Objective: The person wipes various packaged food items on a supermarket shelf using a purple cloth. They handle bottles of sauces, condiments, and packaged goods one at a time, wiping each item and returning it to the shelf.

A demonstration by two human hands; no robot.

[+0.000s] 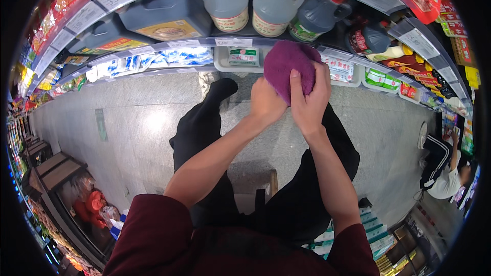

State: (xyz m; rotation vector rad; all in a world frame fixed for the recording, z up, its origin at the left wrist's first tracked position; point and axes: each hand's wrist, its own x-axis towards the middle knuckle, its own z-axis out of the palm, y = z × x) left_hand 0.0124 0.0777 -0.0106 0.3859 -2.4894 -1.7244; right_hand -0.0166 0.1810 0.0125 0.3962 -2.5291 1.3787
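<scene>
A bunched purple cloth (285,67) is in both my hands, in front of the lower shelves. My right hand (312,97) grips it from the right, thumb pressed on its near face. My left hand (268,99) is curled against its lower left side, with the fingertips hidden by the cloth. Just beyond the cloth runs the shelf edge with price labels (234,42). Behind that edge stand clear jugs with red caps (274,7) and a dark jug with a green label (314,19). White trays with packets (243,57) sit on the bottom shelf, partly covered by the cloth.
Large dark jugs (165,15) stand on the left of the shelf. Bottles lie at the right (406,65). A person (441,168) is low down at the far right. Behind on the left is a dark rack (57,172) with red plastic bags (92,207). Teal-and-white boxes (374,226) are beside me.
</scene>
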